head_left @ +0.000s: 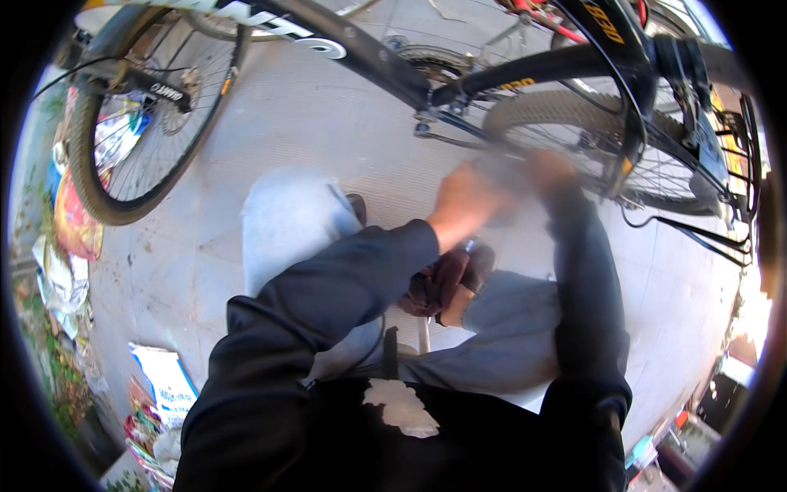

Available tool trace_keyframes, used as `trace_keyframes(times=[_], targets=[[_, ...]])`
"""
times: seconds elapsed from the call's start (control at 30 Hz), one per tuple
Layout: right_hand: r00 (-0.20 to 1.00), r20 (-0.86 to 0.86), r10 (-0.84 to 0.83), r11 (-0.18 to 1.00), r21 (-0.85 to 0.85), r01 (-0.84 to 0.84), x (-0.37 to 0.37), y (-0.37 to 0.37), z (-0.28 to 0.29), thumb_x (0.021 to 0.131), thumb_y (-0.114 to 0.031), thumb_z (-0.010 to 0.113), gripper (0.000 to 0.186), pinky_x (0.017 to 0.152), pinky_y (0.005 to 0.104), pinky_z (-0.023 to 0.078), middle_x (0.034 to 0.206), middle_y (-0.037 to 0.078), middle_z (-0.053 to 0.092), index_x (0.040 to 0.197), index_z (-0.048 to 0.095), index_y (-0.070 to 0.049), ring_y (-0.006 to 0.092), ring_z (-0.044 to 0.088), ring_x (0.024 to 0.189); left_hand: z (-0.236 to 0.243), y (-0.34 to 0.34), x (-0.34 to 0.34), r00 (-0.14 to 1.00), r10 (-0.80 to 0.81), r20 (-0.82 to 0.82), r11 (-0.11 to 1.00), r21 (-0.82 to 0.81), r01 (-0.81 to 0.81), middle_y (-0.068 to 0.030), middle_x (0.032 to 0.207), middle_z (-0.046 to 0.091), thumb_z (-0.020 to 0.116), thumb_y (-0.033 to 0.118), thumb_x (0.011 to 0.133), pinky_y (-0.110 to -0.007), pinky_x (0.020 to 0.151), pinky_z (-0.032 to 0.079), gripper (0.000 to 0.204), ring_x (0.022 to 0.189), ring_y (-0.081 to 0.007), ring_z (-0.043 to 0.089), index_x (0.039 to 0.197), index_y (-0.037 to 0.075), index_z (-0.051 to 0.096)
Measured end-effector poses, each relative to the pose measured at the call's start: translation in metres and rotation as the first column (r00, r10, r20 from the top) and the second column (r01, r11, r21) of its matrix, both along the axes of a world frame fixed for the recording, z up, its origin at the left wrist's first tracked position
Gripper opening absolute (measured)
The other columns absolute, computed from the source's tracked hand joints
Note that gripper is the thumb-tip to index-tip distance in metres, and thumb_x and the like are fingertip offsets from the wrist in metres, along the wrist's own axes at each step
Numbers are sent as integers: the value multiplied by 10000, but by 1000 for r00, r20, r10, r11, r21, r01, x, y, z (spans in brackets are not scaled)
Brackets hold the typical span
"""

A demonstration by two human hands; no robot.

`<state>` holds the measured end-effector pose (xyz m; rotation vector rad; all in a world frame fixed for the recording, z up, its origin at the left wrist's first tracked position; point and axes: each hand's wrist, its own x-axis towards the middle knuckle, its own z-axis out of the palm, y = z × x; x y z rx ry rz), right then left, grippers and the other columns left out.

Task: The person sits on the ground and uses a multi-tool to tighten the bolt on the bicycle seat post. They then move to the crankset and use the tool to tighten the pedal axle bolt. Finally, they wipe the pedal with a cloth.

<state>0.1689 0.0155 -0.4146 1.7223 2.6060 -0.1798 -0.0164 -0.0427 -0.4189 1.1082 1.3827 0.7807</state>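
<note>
A black bicycle frame [369,61] spans the upper part of the head view, its rear wheel [557,111] on the right and its front wheel [106,176] on the left. My left hand [467,201] is curled, just below the pedal-and-crank area. Close beside it is my right hand [551,172], in front of the rear wheel and smeared by motion. Between them a greyish blur [512,176] covers the fingers; what it is I cannot make out. Below my hands, a dark reddish-brown cloth-like thing [430,287] lies against my shoe [478,266].
A black rear rack [742,152] juts out at the right. Behind the frame stands a red bicycle [566,25]. Bags and litter [78,221] line the left edge, with a white-and-blue packet [168,381] lower down. Pale tiles [172,283] cover the floor.
</note>
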Motion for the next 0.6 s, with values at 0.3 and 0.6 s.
trace_keyframes(times=[0.3, 0.6], targets=[[1000, 0, -26, 995, -93, 26, 34, 10, -38, 864, -400, 555, 304, 769, 451, 478, 866, 147, 665, 929, 672, -126, 342, 624, 864, -14, 2, 8, 982, 0, 190, 997, -80, 15, -133, 857, 660, 777, 226, 670, -294, 664, 529, 468, 740, -185, 656, 978, -51, 558], [985, -18, -171, 967, -193, 164, 24, 0, -14, 833, -418, 591, 375, 812, 437, 477, 943, 172, 663, 1012, 675, -100, 352, 615, 926, 0, 1, -7, 917, -18, 398, 973, -205, 109, -68, 927, 657, 674, 85, 835, -272, 679, 530, 246, 762, -119, 628, 1051, -3, 595]])
